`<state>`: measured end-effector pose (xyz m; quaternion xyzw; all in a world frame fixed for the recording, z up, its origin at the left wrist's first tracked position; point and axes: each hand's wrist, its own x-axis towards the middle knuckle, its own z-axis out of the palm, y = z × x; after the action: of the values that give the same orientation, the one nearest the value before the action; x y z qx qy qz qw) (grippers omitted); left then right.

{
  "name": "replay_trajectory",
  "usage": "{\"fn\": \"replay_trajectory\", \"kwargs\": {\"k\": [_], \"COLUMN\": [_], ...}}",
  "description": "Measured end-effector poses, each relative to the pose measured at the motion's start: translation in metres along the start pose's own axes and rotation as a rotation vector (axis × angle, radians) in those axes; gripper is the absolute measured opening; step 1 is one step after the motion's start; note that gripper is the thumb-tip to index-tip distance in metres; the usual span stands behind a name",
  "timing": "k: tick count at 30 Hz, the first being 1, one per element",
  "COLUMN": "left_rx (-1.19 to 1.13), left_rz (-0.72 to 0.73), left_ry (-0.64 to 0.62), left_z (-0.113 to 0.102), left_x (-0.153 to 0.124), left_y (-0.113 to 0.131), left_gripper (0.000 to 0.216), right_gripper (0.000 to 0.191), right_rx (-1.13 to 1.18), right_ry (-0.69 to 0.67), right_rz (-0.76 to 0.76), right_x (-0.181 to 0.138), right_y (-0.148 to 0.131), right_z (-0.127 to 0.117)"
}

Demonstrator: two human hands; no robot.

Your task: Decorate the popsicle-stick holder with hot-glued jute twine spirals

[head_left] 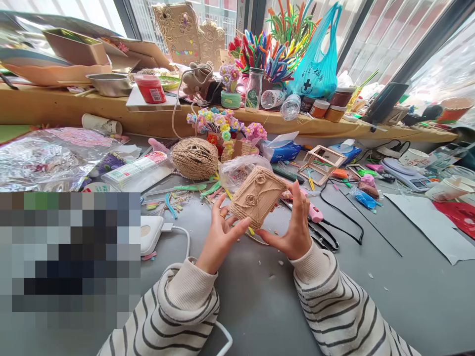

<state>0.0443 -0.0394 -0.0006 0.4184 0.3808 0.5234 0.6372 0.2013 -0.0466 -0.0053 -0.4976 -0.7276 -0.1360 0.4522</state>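
A small panel wrapped in tan twine (257, 196), with coiled twine spirals on its face, is held up above the grey table (389, 291). My left hand (219, 236) grips its lower left edge with thumb and spread fingers. On the panel's right edge sits my right hand (297, 226), pinching it with the fingers raised behind. Both sleeves are striped. A ball of jute twine (195, 158) lies behind the panel to the left, and a pink glue gun (314, 211) rests just right of my right hand.
A plastic bag (241, 170) lies behind the panel. A small wooden frame (321, 164), tissue packs, black cables (345, 225), a white charger (150, 233) and craft scraps crowd the table. Pipe-cleaner flowers, jars and a teal bag (317, 64) line the wooden sill. White paper (430, 225) lies right.
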Motion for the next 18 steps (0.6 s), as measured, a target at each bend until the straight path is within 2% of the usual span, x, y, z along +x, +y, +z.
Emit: {"fn": "replay_trajectory", "kwargs": {"k": [7,13,16,18], "left_rx": [-0.003,0.008,0.018,0.045], "left_rz": [0.035,0.046,0.056,0.047], "left_ry": [-0.038,-0.018,0.036,0.07], "left_z": [0.0005,0.0005,-0.0001,-0.0007], "left_x": [-0.0002,-0.0011,-0.0007,-0.0003], "left_y": [-0.0014,0.0,0.0001,-0.0004], "left_gripper": [0.084,0.084,0.083,0.083], "right_gripper": [0.1,0.103,0.107,0.101], "right_rx": [-0.013,0.014,0.105,0.224], "right_ry": [0.059,0.027,-0.019,-0.055], "right_rz": [0.004,0.045,0.094,0.16], "right_x": [-0.0022,-0.0046,-0.0055,-0.0057], "right_y": [-0.0092,-0.0106,-0.0087,-0.0053], "right_z": [0.0059,0.0072,0.0061,0.005]}}
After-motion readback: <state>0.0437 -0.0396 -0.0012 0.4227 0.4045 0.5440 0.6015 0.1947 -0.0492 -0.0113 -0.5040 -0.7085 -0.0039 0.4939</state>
